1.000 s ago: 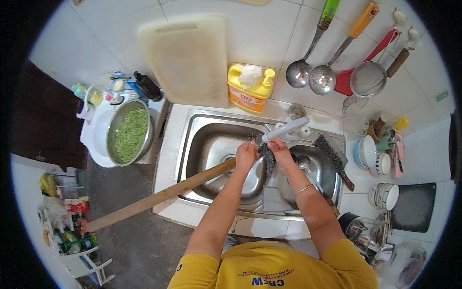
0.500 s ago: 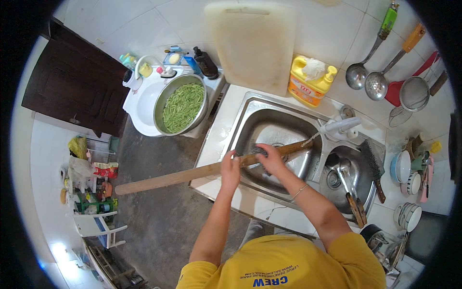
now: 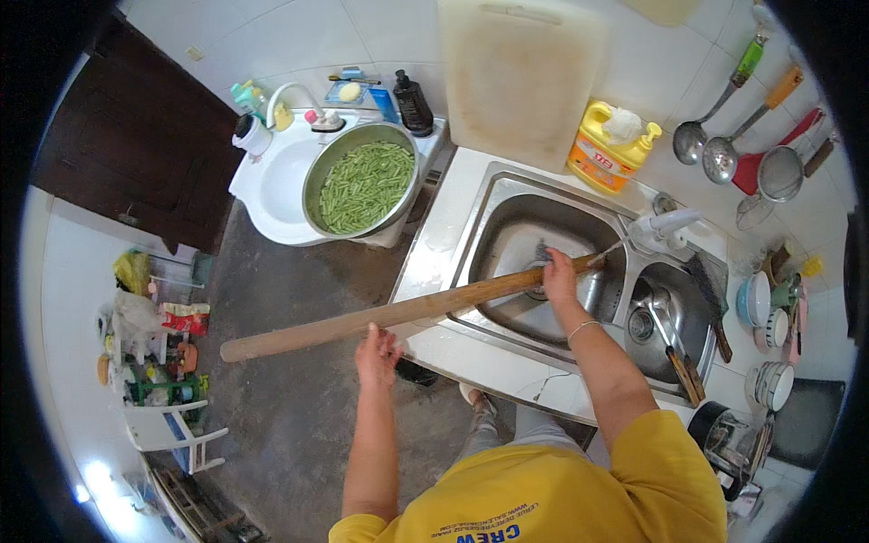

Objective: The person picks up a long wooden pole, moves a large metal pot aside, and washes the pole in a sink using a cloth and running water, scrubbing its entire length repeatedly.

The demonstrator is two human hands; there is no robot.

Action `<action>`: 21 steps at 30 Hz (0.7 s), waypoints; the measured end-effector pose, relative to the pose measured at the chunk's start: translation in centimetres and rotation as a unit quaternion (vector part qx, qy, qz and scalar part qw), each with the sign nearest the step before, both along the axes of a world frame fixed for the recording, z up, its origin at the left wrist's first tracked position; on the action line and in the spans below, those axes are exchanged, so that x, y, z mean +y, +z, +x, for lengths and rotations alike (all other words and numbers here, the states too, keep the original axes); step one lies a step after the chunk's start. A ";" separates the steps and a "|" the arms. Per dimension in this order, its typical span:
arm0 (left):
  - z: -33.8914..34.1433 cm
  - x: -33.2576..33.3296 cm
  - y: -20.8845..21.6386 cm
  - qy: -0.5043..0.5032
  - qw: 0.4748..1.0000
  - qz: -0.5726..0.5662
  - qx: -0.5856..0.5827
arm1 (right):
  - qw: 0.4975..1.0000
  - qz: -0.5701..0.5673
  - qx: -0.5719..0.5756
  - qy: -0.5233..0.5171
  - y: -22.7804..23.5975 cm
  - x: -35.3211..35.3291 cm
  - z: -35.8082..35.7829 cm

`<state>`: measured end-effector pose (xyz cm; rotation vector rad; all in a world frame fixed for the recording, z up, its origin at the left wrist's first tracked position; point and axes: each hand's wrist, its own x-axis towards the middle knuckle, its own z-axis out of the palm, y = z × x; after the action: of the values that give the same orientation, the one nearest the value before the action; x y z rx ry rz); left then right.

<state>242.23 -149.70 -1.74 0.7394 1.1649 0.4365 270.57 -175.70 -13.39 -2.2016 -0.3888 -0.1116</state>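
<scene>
A long wooden pole (image 3: 434, 303), thick like a large rolling pin, slants from over the left sink basin (image 3: 507, 217) out past the counter edge. My right hand (image 3: 561, 279) is closed around its wetter, darker part, with a grey steel wool scrubber (image 3: 543, 250) pressed between fingers and wood. Most of the scrubber is hidden. Under the paler stretch of the pole is my left hand (image 3: 376, 356), its thumb touching the lower edge and its fingers loosely curled and apart. Water from the white faucet (image 3: 661, 226) runs onto the pole's right end.
A metal basin (image 3: 314, 185) of cut green beans rests on the white washbasin (image 3: 272, 195). A yellow jug (image 3: 611, 149) and a cutting board (image 3: 520, 86) stand behind the sink. Ladles (image 3: 668, 317) lie in the right basin beside a dark brush (image 3: 706, 294). Bowls (image 3: 753, 303) stand farther right.
My left hand has slid left and down along the pole and loosened its fingers. My right hand has moved toward the pole's faucet end with the scrubber. The whole view has shifted slightly.
</scene>
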 end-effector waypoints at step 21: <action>6.5 -0.4 6.5 0.037 0.916 -0.002 -0.400 | 0.968 0.139 -0.067 0.198 14.3 8.4 -12.0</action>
<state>248.76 -150.14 4.80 0.4331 0.4181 0.7143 258.60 -167.33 0.90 -1.8085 -0.8296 -0.0896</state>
